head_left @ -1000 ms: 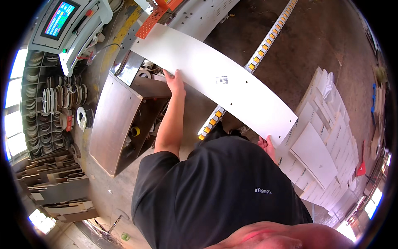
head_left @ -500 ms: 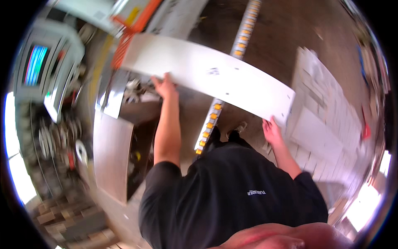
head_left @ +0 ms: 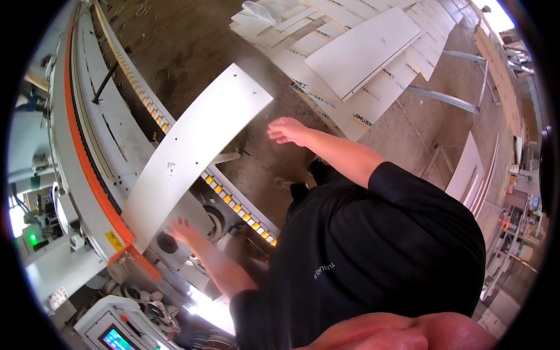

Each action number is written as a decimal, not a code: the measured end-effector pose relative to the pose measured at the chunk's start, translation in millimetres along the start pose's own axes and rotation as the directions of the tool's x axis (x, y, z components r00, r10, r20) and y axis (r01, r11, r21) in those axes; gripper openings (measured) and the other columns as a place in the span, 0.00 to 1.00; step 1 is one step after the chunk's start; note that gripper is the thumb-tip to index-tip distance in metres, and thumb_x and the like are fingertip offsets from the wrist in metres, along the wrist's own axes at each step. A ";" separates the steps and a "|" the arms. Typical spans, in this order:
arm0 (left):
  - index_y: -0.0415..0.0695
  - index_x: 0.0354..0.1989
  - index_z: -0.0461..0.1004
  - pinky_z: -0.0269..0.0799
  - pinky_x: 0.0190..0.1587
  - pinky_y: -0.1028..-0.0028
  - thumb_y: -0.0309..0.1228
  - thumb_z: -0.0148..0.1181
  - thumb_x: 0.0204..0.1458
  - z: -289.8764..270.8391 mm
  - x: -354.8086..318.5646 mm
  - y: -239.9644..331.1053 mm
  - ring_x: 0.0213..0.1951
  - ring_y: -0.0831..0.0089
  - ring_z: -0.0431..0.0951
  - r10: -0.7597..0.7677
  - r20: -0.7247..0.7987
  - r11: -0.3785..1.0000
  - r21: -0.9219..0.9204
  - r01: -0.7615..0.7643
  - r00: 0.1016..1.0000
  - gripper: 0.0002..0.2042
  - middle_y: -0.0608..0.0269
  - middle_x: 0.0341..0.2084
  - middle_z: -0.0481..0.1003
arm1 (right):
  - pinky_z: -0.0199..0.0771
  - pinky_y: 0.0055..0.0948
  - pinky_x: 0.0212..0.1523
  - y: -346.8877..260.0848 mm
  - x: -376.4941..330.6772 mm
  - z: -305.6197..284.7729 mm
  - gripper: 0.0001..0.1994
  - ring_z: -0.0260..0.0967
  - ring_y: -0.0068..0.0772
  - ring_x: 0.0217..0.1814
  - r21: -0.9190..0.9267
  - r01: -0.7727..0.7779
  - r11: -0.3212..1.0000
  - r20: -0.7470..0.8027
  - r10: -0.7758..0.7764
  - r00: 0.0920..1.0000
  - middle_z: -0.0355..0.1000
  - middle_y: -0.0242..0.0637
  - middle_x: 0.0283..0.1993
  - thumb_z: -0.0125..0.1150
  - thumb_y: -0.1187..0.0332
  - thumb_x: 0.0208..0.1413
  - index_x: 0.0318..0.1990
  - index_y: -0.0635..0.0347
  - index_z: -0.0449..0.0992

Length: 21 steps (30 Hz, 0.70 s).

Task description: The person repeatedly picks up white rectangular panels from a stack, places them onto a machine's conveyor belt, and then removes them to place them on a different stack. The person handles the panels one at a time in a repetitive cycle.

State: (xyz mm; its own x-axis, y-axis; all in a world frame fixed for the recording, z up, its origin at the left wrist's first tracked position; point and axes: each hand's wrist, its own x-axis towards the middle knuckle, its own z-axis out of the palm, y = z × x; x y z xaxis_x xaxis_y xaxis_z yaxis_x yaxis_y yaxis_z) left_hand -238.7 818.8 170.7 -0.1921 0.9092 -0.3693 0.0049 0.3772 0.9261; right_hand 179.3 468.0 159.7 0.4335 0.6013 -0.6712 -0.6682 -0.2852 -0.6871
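Observation:
A long white board (head_left: pixel 192 131), with small dark holes and a square printed label, lies across a rail with yellow rollers (head_left: pixel 232 204). Its far left end reaches the orange-edged machine (head_left: pixel 96 181). Just off the board's near edge is my left hand (head_left: pixel 183 230), fingers spread, holding nothing and slightly blurred. Beyond the board's other end, my right hand (head_left: pixel 287 130) hangs in the air with its fingers stretched out, apart from the board.
A stack of white panels (head_left: pixel 326 58) covers the far middle, with a loose white panel on top. Metal frame legs (head_left: pixel 449 99) stand to its right. At the lower left is a control screen (head_left: pixel 116 338). Hoses and round parts lie below the roller rail.
Both hands have let go of the white board, which now rests on the rollers. My view has turned right, bringing the panel stack to the top and the screen to the lower left.

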 end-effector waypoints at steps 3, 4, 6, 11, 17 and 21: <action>0.41 0.70 0.60 0.69 0.39 0.69 0.33 0.56 0.65 35.0 -65.3 -7.6 0.39 0.70 0.73 0.100 0.225 0.993 -0.078 -0.084 0.969 0.26 0.56 0.48 0.76 | 0.77 0.34 0.52 35.4 -4.3 -76.2 0.21 0.75 0.31 0.56 -0.077 -0.061 0.995 -0.067 0.055 0.996 0.77 0.36 0.57 0.60 0.52 0.66 0.59 0.54 0.74; 0.41 0.66 0.64 0.69 0.38 0.71 0.33 0.55 0.65 56.5 -108.4 -5.8 0.36 0.72 0.72 0.119 0.300 0.993 -0.010 -0.121 0.947 0.22 0.59 0.42 0.76 | 0.76 0.33 0.52 48.3 -8.1 -109.9 0.20 0.75 0.30 0.54 -0.055 -0.078 0.995 -0.134 0.070 0.988 0.77 0.35 0.56 0.61 0.52 0.65 0.58 0.54 0.75; 0.39 0.57 0.71 0.69 0.36 0.75 0.31 0.54 0.66 84.5 -174.8 -19.8 0.32 0.75 0.72 0.078 0.440 0.989 0.080 -0.125 0.895 0.14 0.62 0.32 0.76 | 0.76 0.32 0.50 57.6 -18.4 -163.9 0.20 0.75 0.28 0.52 0.002 -0.106 0.994 -0.279 0.102 0.955 0.78 0.33 0.54 0.62 0.51 0.64 0.56 0.54 0.76; 0.38 0.60 0.68 0.77 0.38 0.74 0.28 0.55 0.65 120.2 -304.3 -88.3 0.32 0.75 0.76 -0.346 0.687 0.874 0.483 -0.047 0.640 0.17 0.59 0.36 0.78 | 0.75 0.39 0.52 87.5 11.5 -303.0 0.23 0.73 0.32 0.55 0.109 -0.029 0.994 -0.545 0.084 0.834 0.76 0.34 0.55 0.64 0.48 0.61 0.56 0.54 0.76; 0.36 0.61 0.69 0.75 0.45 0.76 0.28 0.58 0.65 96.1 -361.9 -158.4 0.39 0.75 0.79 -0.605 0.705 0.705 0.691 -0.163 0.370 0.18 0.61 0.39 0.80 | 0.72 0.44 0.56 90.3 70.3 -396.7 0.26 0.70 0.37 0.58 0.452 0.107 0.886 -0.677 0.263 0.688 0.74 0.36 0.56 0.65 0.49 0.61 0.59 0.55 0.74; 0.35 0.61 0.71 0.75 0.50 0.76 0.30 0.63 0.61 105.7 -342.2 -197.3 0.43 0.76 0.80 -0.097 0.990 0.903 0.044 -0.428 -0.104 0.21 0.62 0.39 0.81 | 0.73 0.43 0.56 72.6 78.4 -398.1 0.25 0.72 0.34 0.55 0.570 0.127 0.812 -0.596 0.303 0.743 0.76 0.34 0.53 0.70 0.52 0.58 0.57 0.56 0.74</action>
State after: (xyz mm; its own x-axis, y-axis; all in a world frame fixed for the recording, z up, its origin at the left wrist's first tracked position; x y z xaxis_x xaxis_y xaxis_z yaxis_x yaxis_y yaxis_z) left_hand -70.3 451.9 106.2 0.9908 0.0431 -0.1281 0.1298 -0.0413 0.9907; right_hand 405.6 197.3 -53.6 0.4806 -0.0844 -0.8729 -0.8322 0.2702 -0.4843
